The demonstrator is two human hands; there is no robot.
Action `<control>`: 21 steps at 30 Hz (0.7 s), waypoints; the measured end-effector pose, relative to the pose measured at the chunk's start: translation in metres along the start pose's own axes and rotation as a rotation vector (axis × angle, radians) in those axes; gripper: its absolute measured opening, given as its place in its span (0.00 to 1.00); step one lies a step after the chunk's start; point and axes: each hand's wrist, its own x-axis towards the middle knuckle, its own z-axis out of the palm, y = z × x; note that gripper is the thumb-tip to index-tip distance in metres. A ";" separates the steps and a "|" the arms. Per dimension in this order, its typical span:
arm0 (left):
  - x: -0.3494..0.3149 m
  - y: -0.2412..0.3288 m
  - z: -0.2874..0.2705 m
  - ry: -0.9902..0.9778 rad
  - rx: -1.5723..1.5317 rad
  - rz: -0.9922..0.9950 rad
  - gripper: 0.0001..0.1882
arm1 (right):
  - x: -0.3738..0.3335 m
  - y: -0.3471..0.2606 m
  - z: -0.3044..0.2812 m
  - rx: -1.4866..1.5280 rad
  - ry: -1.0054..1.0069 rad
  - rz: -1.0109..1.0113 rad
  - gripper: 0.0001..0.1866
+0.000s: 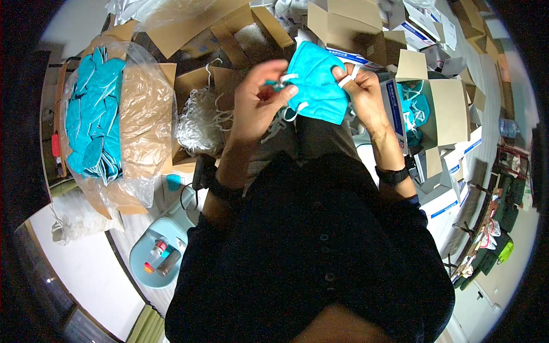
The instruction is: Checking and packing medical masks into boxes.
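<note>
A turquoise face mask (pixel 318 86) with white ear loops is held up in front of my lap. The right hand (pixel 366 91) pinches its right edge, thumb on the front, with a white loop by the fingers. My left hand (pixel 260 97) is closed at the left edge, its thumb pressing there beside a white loop; its upper fingers are slightly smeared by motion. To the left of that hand, a cardboard box (pixel 186 83) holds a tangled heap of white ear loops (pixel 200 126), some trailing toward my lap.
At left, a plastic-lined box (pixel 146 108) contains many turquoise masks (pixel 94 114). On the right, an open box (pixel 449 111) holds more masks with loops (pixel 416 108). Open cartons (pixel 343 23) crowd the far side. A pale blue bin (pixel 150 251) with bottles stands at lower left.
</note>
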 end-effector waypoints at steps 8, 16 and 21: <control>0.000 0.016 -0.004 -0.317 0.037 -0.390 0.07 | 0.009 0.000 -0.009 0.216 0.101 0.228 0.07; -0.011 -0.005 0.002 -0.540 -0.068 -0.261 0.07 | 0.019 0.017 -0.013 0.197 0.091 0.268 0.09; -0.014 0.040 -0.042 -0.659 0.069 -0.262 0.11 | 0.029 0.033 -0.039 0.028 0.090 0.308 0.08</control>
